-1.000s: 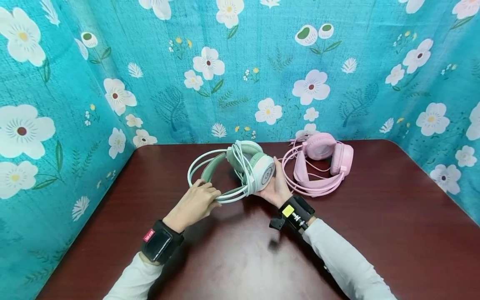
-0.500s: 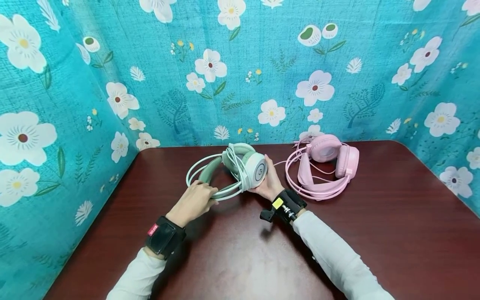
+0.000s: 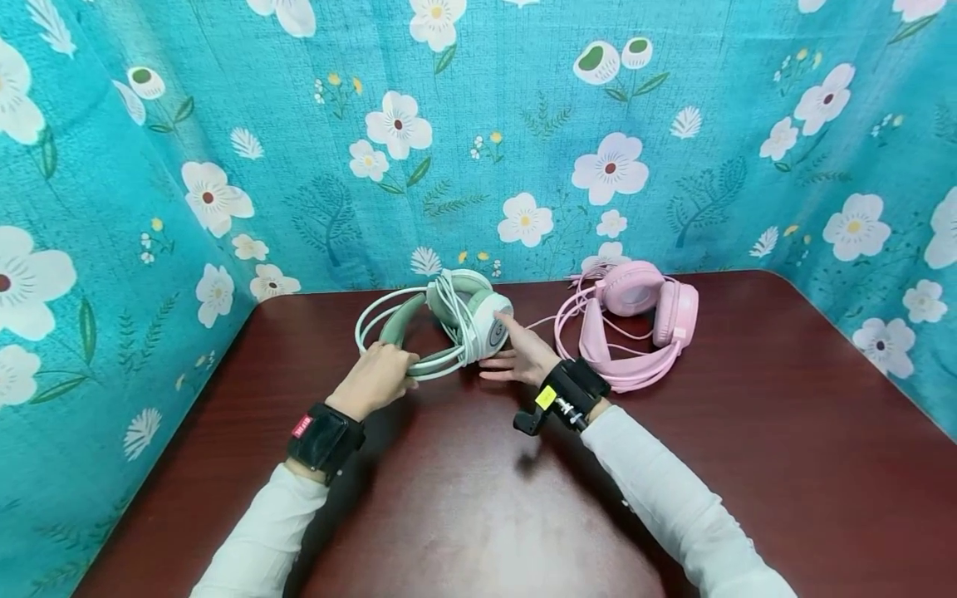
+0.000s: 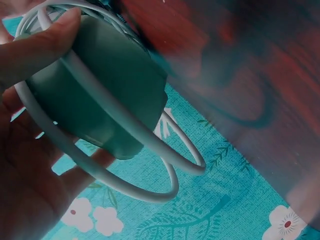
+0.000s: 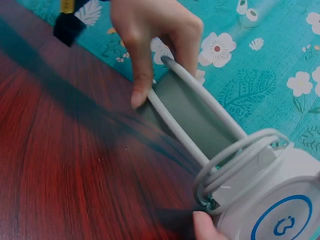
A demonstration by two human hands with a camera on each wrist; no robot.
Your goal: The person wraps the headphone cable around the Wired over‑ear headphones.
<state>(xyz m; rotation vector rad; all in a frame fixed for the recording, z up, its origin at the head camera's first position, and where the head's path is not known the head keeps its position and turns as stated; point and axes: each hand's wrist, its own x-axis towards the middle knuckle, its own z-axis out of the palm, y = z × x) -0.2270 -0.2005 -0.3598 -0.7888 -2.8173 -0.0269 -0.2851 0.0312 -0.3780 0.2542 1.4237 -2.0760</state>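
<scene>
Pale green and white headphones (image 3: 489, 320) are left of centre in the head view, their white cable looped round the side by one ear cup. My left hand (image 3: 374, 378) grips the double-wire headband on its near side. In the left wrist view, the thumb (image 4: 47, 45) presses over a white band wire, above the green inner strap (image 4: 117, 85). My right hand (image 3: 527, 357) is at the white outer ear cup (image 5: 280, 200), fingers straight and spread, thumb by its face. Whether the headphones touch the table cannot be told.
Pink headphones (image 3: 635, 295) with a bundled pink cable lie just right of my right hand, towards the back of the dark red table (image 3: 478, 490). A turquoise flowered curtain (image 3: 299, 166) stands along the table's back and left edges.
The green headphones have shifted a little left with both hands. My right hand has loosened from the ear cup, its fingers now straight and spread. The left hand keeps its grip.
</scene>
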